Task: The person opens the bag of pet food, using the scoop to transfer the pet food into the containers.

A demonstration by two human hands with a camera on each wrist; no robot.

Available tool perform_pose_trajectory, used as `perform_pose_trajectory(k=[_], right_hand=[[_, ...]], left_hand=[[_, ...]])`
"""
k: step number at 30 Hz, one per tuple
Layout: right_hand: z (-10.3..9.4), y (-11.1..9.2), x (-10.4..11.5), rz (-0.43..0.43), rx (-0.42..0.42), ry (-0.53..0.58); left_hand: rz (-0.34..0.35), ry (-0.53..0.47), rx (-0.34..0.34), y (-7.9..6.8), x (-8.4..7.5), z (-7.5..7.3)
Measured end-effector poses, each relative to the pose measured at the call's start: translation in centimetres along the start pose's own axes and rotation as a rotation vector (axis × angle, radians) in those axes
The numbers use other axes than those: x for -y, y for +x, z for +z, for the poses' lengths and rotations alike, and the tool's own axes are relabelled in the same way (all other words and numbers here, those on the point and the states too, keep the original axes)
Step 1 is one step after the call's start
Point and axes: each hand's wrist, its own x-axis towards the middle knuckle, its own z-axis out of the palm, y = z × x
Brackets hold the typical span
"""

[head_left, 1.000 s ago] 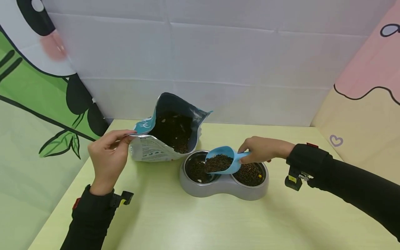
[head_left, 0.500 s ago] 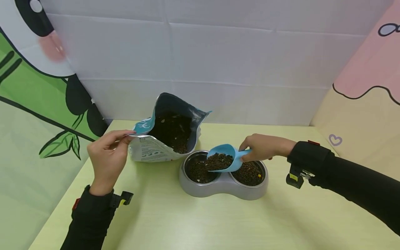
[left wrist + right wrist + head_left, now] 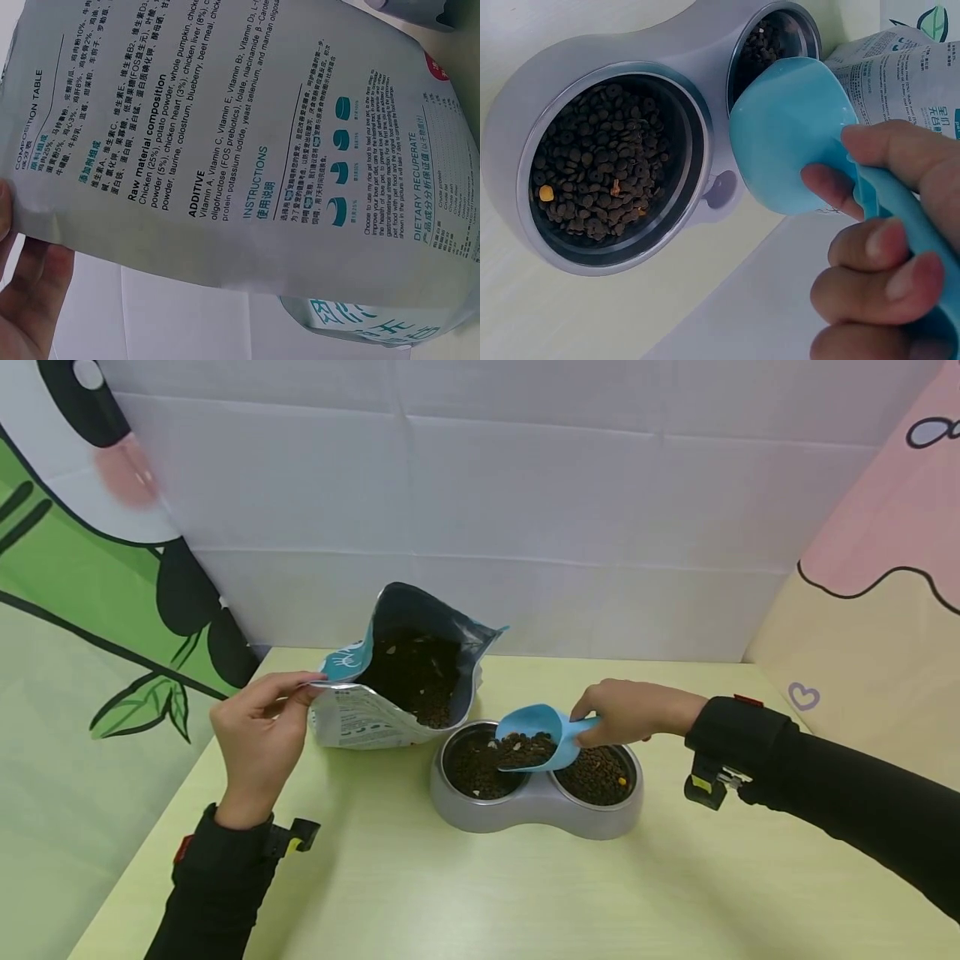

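My left hand pinches the near edge of an opened pet food bag, whose mouth shows brown kibble inside. Printed text on the bag's side fills the left wrist view. With curled fingers my right hand grips the handle of a light blue scoop. Brown kibble lies in the scoop, its lip tipped over the left bowl of a grey double pet feeder. Kibble sits in both bowls; the right bowl also holds a yellow piece. From the right wrist, the scoop's underside partly hides the left bowl.
The feeder stands on a pale yellow table, close to the bag's right side. Behind the table hangs a pale grey backdrop. Printed cartoon panels flank it on the left and right.
My right hand has raised the scoop slightly. The kibble in it has shifted toward the lip, and less of it shows in the scoop. My left hand and the bag stay in place.
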Motion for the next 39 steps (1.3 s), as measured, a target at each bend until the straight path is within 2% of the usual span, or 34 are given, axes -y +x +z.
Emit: perform_pose_trajectory(k=[4, 11, 21, 24, 29, 33, 36, 39], right_hand=[[0.0, 0.1, 0.2, -0.008, -0.018, -0.052], [0.2, 0.3, 0.4, -0.054, -0.101, -0.207], [0.4, 0.4, 1.3, -0.068, -0.176, -0.297], [0.5, 0.4, 1.5, -0.118, -0.238, -0.384], [0.8, 0.2, 1.4, -0.249, -0.362, -0.576], [0.9, 0.2, 1.3, -0.287, -0.393, -0.674], [0.8, 0.1, 1.2, -0.268, -0.376, -0.672], [0.6, 0.0, 0.9, -0.224, -0.342, -0.585]], left_hand=[[0.005, -0.002, -0.002, 0.0, 0.1, 0.0], [0.015, -0.008, 0.003, 0.1, 0.0, 0.2], [0.007, -0.01, 0.009, 0.1, -0.1, 0.3], [0.006, -0.008, 0.008, 0.0, -0.1, 0.2], [0.008, -0.006, 0.005, 0.0, 0.0, 0.2], [0.004, -0.007, 0.006, 0.0, 0.0, 0.2], [0.001, -0.009, 0.005, 0.0, 0.1, 0.2], [0.003, -0.009, 0.005, 0.0, 0.0, 0.1]])
